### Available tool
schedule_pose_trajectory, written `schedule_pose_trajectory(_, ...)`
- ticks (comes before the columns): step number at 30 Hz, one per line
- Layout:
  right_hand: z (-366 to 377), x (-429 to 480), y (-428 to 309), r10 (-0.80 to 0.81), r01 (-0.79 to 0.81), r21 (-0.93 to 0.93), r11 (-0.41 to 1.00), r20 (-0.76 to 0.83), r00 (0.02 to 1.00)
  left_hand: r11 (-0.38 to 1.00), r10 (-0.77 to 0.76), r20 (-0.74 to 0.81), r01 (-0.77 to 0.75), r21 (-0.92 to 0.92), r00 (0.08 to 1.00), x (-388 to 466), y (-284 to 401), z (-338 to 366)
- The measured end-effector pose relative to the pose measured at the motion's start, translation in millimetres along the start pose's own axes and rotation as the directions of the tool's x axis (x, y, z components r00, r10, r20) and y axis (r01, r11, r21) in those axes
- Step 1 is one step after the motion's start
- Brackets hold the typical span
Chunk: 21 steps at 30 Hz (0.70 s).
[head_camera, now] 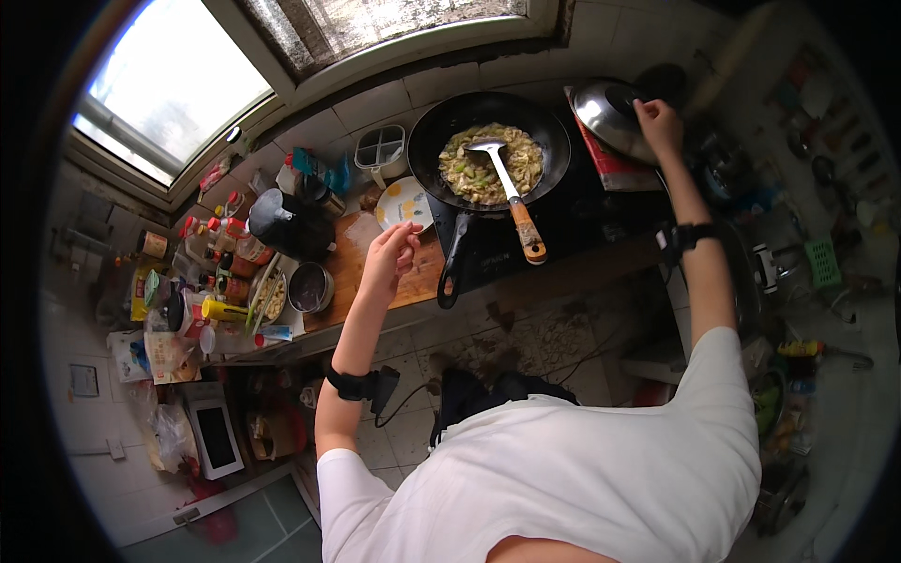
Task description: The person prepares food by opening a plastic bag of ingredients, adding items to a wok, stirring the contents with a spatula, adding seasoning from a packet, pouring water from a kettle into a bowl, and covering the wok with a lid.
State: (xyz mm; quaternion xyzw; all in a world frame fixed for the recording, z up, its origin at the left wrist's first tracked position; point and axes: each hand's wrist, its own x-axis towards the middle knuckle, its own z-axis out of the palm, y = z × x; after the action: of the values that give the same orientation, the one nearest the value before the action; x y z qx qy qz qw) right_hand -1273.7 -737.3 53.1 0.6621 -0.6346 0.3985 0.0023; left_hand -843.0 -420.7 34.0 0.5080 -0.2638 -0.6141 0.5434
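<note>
My right hand [659, 127] grips the dark knob of a domed metal wok lid [595, 112] at the back right. That lid sits over a flat red item [611, 169] beside the stove. My left hand [391, 257] hangs over the wooden counter [345, 281], fingers loosely curled with nothing in them. Just beyond it lies a white plate with yellow prints [402, 204]. A black wok [556, 151] on the black cooktop [493, 260] holds cooked food [464, 172] with pale and green pieces. Across the wok rests a metal spatula [508, 179], its wooden handle over the near rim.
On the left, bottles and jars [225, 243] crowd around a dark pitcher [281, 218], a metal bowl [310, 287] and a dish of chopped food [269, 295]. A divided seasoning box [381, 151] stands by the wall. The wok handle [454, 264] projects past the counter edge.
</note>
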Motion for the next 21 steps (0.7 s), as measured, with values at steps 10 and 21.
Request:
schedule_pose_trajectory(10,50.8,84.1,47.6,0.339,-0.119,-0.563,0.818,0.305,0.890,0.998,-0.056,-0.141,0.056,-0.003,0.988,9.0,-16.3,-24.7)
schedule_pose_trajectory(21,70.2,82.1,19.7,0.283,-0.102,-0.584,0.805,0.227,0.932,0.995,-0.067,-0.210,0.080,0.054,0.975,14.8,-6.1,-32.6)
